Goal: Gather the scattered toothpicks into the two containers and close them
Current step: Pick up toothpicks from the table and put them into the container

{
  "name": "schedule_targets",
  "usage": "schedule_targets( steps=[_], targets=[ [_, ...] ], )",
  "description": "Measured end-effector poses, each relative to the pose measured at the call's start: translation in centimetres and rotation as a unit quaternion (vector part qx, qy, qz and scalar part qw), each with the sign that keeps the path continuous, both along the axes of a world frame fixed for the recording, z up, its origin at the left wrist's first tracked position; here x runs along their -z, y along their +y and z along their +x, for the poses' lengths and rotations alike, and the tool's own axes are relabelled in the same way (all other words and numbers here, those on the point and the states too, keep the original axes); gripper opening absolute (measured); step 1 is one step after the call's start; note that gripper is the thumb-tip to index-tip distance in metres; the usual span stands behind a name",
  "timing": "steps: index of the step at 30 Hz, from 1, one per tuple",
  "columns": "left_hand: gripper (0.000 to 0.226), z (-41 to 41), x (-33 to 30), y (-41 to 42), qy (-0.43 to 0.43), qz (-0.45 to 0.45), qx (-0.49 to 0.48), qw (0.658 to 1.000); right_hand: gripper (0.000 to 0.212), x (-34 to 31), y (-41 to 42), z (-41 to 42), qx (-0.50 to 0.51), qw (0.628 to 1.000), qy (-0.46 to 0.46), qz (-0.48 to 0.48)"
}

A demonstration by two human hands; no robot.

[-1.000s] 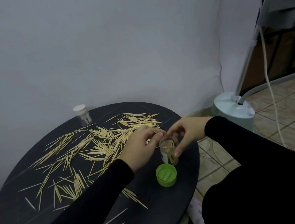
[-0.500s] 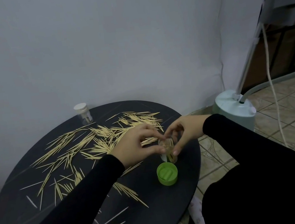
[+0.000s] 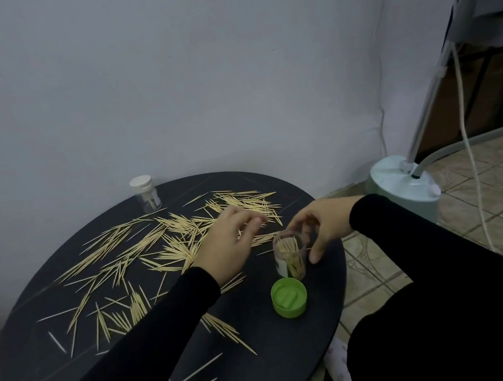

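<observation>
Left hand (image 3: 230, 246) now off container (image 3: 290, 253), loosely curled.

Toothpicks (image 3: 168, 245) scattered; jar (image 3: 290, 256) uncapped

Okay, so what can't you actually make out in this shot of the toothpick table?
All in the head view:
- Left hand: fingertips blurred, so any toothpicks pinched there can't be told.
- Right hand: fingers behind the open container are hidden by it.
- White-capped container: too small to count its toothpicks.
- Table: near part covered by the sleeves, left edge cut off.
</observation>
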State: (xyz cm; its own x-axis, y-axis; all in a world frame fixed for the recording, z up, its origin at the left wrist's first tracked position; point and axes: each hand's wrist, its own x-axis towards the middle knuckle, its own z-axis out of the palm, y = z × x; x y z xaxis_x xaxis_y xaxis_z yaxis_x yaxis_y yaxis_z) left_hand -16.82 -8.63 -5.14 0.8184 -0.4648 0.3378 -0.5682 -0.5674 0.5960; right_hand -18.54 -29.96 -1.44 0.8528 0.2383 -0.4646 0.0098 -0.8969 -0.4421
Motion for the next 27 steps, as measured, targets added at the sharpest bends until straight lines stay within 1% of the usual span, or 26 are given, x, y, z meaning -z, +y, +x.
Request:
schedule_targets(
  steps=[1,3,5,6,11,15,17,19,21,24,27],
  targets=[
    [0.023,0.4,0.3,0.3,0.004,0.016,-0.036,0.999,0.053,0.2,-0.1,0.2,0.007,1.000,-0.010,-0.006],
    [0.031,1.1,1.1,1.2,0.026,0.108,-0.083,0.990,0.037,0.9,-0.1,0.7,0.016,0.999,-0.045,-0.013],
    [0.041,1.4,1.8,1.9,0.042,0.196,-0.095,0.975,0.024,1.7,0.1,1.3,0.010,0.996,-0.087,-0.023],
    [0.041,1.5,2.1,2.0,0.036,0.218,-0.098,0.970,0.020,2.1,0.2,1.7,0.004,0.995,-0.098,-0.030],
    [0.029,1.9,2.8,2.2,-0.023,0.227,-0.124,0.966,0.003,3.1,0.8,3.3,-0.024,0.987,-0.139,-0.076],
    [0.024,2.6,3.4,2.0,-0.040,0.218,-0.122,0.967,0.005,3.9,1.9,4.6,-0.028,0.983,-0.170,-0.057],
    [0.023,3.2,3.5,2.0,-0.048,0.219,-0.123,0.967,0.015,4.1,2.6,5.3,-0.033,0.978,-0.201,-0.052],
    [0.023,3.6,3.4,2.1,-0.056,0.226,-0.124,0.965,0.027,4.2,3.0,5.8,-0.042,0.970,-0.231,-0.067],
    [0.024,3.9,3.3,2.3,-0.064,0.238,-0.124,0.961,0.035,4.4,3.2,6.5,-0.054,0.966,-0.239,-0.081],
    [0.026,4.0,3.4,2.4,-0.082,0.257,-0.118,0.956,0.029,4.9,3.2,7.2,-0.070,0.962,-0.248,-0.093],
    [0.028,4.0,3.4,2.1,-0.104,0.275,-0.113,0.949,0.025,4.9,3.5,7.5,-0.102,0.949,-0.272,-0.119]
  ],
)
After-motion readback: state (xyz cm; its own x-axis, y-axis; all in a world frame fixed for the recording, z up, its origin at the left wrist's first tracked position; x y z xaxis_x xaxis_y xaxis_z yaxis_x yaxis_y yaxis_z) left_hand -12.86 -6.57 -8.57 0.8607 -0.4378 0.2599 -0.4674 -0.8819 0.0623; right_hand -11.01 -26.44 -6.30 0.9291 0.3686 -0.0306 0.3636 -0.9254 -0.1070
